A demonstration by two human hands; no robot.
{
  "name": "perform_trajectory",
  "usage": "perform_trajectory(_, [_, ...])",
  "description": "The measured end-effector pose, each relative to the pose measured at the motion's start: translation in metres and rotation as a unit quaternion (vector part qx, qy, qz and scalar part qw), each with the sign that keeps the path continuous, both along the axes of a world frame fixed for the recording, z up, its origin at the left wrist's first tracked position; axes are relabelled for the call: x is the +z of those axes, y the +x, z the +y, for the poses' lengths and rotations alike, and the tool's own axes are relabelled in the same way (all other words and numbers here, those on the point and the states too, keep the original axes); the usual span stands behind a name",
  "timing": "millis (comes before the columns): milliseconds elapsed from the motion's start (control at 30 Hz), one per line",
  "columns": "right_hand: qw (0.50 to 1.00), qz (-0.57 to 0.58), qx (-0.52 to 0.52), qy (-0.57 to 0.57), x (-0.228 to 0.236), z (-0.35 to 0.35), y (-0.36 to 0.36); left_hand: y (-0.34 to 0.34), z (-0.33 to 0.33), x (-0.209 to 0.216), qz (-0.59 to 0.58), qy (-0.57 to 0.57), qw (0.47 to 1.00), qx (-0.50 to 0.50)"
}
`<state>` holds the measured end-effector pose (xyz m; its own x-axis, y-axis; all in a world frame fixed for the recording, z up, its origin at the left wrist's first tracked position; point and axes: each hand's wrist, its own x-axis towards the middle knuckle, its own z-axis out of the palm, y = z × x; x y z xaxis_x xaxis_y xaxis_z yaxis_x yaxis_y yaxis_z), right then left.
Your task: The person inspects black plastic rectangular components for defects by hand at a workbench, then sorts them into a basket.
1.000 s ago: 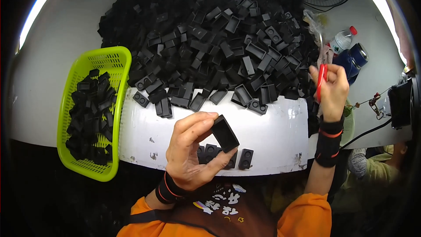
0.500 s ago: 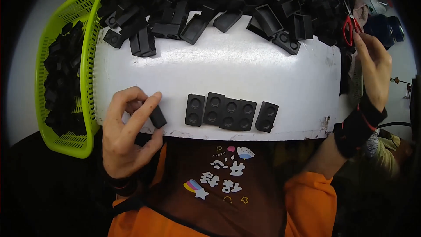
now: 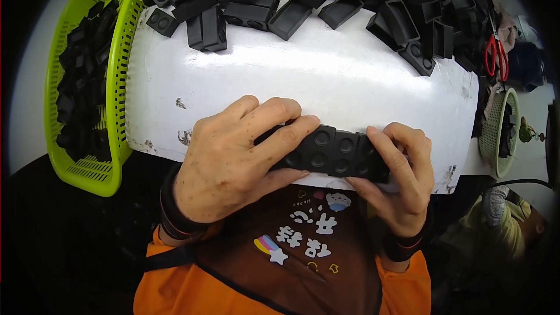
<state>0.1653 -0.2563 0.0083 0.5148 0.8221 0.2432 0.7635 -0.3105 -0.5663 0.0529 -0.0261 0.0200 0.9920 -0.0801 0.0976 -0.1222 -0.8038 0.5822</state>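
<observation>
A row of several small black rectangular blocks (image 3: 331, 151) lies side by side near the front edge of the white board (image 3: 251, 73). Each block I can see shows two round dimples on its top. My left hand (image 3: 230, 154) grips the row's left end between thumb and fingers, covering part of it. At the opposite end my right hand (image 3: 406, 172) is closed on the row, index finger on the far side and thumb on the near side. The blocks are pressed together between both hands.
A pile of black hollow blocks (image 3: 290, 17) covers the board's far side. The green basket (image 3: 119, 76) at left holds many black pieces. At right are red-handled scissors (image 3: 496, 58) and a pale basket (image 3: 496, 140). Part of another person (image 3: 507, 224) shows lower right.
My right hand has come from beside the scissors to the row's right end. My left hand has moved right onto the row. The separated blocks are now together, and the view has shifted.
</observation>
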Motion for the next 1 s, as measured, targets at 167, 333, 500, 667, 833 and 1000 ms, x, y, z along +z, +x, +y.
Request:
perform_trajectory(167, [0.998,0.047,-0.022,0.045,-0.002,-0.007,0.004,0.000,-0.001,-0.001,-0.024,-0.044,0.998,0.035])
perform_trajectory(333, [0.986,0.089,-0.073,0.118,-0.007,-0.037,0.005,-0.033,0.021,-0.008,-0.055,-0.151,0.982,0.095])
perform_trajectory(500, [0.993,0.025,-0.012,0.118,-0.013,-0.011,-0.006,-0.029,-0.005,-0.015,-0.108,-0.076,0.988,0.076])
perform_trajectory(667, [0.983,0.148,-0.002,0.113,0.013,-0.016,-0.007,-0.040,-0.011,0.018,-0.040,-0.171,0.983,0.061])
perform_trajectory(833, [0.977,0.198,-0.029,0.077,0.027,0.002,0.010,-0.009,0.001,0.015,0.004,-0.194,0.972,0.131])
perform_trajectory(1000, [0.997,0.037,-0.065,-0.003,0.019,-0.005,0.015,-0.018,0.004,-0.005,-0.091,-0.083,0.981,0.150])
